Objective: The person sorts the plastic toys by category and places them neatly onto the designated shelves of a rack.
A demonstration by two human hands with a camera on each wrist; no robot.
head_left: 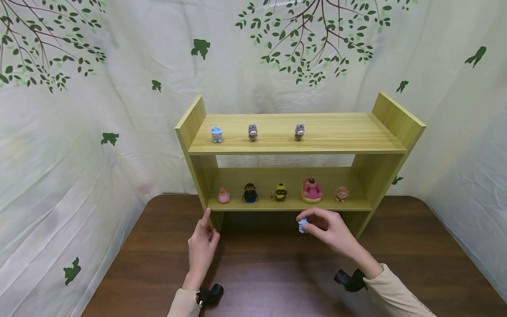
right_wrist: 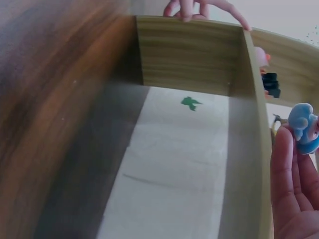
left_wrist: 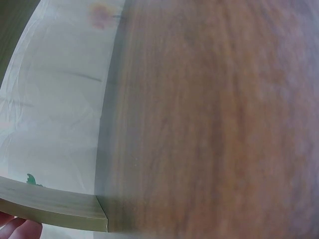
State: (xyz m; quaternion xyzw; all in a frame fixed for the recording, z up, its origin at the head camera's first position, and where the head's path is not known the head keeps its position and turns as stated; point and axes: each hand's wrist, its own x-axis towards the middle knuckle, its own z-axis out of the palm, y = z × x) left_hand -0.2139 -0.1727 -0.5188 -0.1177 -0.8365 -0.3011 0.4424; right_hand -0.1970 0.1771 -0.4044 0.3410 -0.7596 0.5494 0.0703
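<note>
A small blue toy figure (right_wrist: 302, 127) is pinched between the thumb and fingers of my right hand (head_left: 332, 229), just in front of the lower shelf. My left hand (head_left: 202, 248) touches the left side panel of the wooden shelf unit (head_left: 301, 152), its index finger reaching up to the lower shelf's corner. On the top board stand a blue figure (head_left: 216, 134) and two grey figures, one left (head_left: 252, 132) and one right (head_left: 299, 132). A pink bird (head_left: 223, 195), a dark-clothed figure (head_left: 250, 193), a yellow-and-black figure (head_left: 280, 192), a pink bear (head_left: 311, 191) and a small pinkish figure (head_left: 342, 194) line the lower board.
The shelf unit stands on a dark brown wooden table (head_left: 261, 273). Behind and beside it hangs a pale curtain (head_left: 130, 57) printed with leafy branches. Each wrist wears a black camera, the left one (head_left: 211, 295) and the right one (head_left: 350, 280).
</note>
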